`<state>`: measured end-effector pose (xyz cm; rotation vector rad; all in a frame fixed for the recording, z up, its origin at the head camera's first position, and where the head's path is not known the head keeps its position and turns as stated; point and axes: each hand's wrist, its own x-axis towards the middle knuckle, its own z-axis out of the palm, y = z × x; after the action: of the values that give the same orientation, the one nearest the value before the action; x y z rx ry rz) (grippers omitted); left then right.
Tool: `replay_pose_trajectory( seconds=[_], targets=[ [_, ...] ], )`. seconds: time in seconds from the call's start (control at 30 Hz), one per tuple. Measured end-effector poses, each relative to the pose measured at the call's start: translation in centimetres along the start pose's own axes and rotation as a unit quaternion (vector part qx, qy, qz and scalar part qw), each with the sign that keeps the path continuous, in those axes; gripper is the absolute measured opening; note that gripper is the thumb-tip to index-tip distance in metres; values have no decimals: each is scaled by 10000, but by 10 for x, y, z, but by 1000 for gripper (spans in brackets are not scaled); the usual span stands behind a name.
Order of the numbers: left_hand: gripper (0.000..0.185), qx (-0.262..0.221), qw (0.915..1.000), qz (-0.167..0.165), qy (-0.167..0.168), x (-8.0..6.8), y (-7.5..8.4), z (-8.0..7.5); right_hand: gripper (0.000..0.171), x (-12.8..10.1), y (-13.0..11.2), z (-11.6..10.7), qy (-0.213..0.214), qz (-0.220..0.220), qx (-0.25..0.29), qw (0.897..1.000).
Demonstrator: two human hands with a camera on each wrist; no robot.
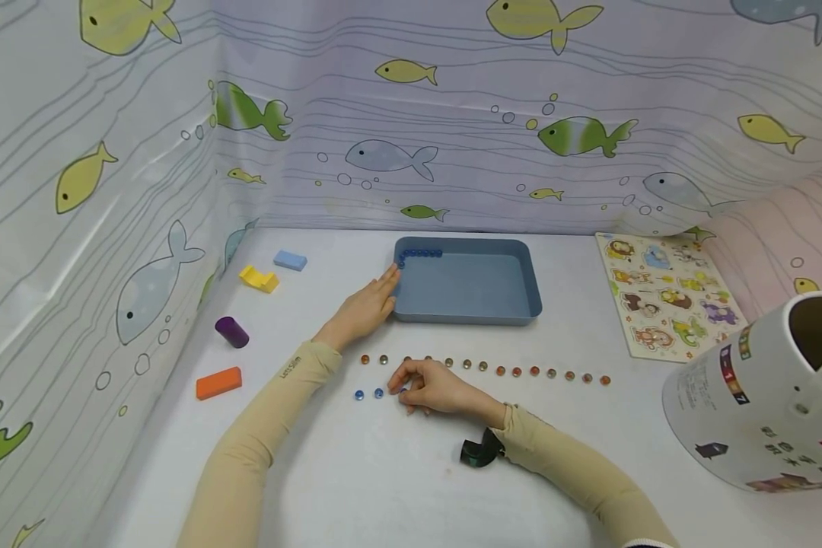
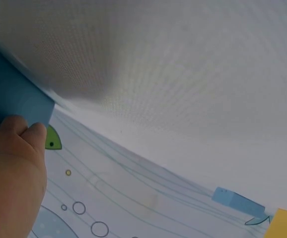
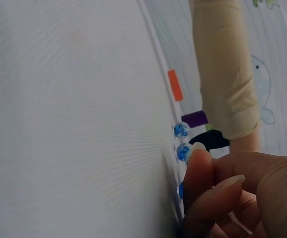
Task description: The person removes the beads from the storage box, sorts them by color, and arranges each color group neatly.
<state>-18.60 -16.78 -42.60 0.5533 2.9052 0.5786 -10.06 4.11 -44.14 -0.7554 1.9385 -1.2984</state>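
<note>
Resting my left hand (image 1: pixel 363 308), fingers straight, against the blue-grey tray (image 1: pixel 473 288).
2 blue marbles (image 1: pixel 359 395) lie nearer me on the white table (image 1: pixel 383 487), then my right hand (image 1: pixel 434 387) curls its fingers at a 3rd blue marble (image 1: pixel 403 391); I cannot tell whether they pinch it.

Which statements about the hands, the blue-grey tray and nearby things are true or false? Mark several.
1. The left hand touches the blue-grey rectangular tray. True.
2. The tray holds only orange marbles. False: small round dark-blue marbles sit inside.
3. The right hand is by the round glassy blue marbles. True.
4. A purple cylinder is in the tray. False: the purple cylinder is outside it.
5. The orange rectangular block is left of the tray. True.
</note>
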Motion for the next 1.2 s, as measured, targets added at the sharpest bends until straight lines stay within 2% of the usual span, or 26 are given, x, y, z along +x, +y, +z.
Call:
replay_pose_trajectory(
  seconds=[0.13, 0.27, 0.6, 0.77, 0.9, 1.2],
  targets=[
    [55, -4, 10000, 9, 7, 0, -1, 0, 18, -1, -10, -8, 27, -2, 169, 9999],
    [55, -9, 10000, 27, 68, 0, -1, 0, 19, 1, -22, -25, 183, -209, 247, 9993],
    [56, 11, 10000, -9, 40, 0, -1, 1, 27, 19, -44, -90, 686, -473, 248, 9962],
    [56, -10, 10000, 21, 2, -1, 1, -1, 28, 37, -54, -131, 1299, -327, 480, 9898],
    [56, -24, 10000, 0, -25, -1, 1, -1, 29, 54, -52, -156, 1678, -174, 692, 9832],
    [56, -2, 10000, 45, -20, 0, 0, 0, 39, 92, -22, -184, 2182, 571, 1296, 9656]
  ],
)
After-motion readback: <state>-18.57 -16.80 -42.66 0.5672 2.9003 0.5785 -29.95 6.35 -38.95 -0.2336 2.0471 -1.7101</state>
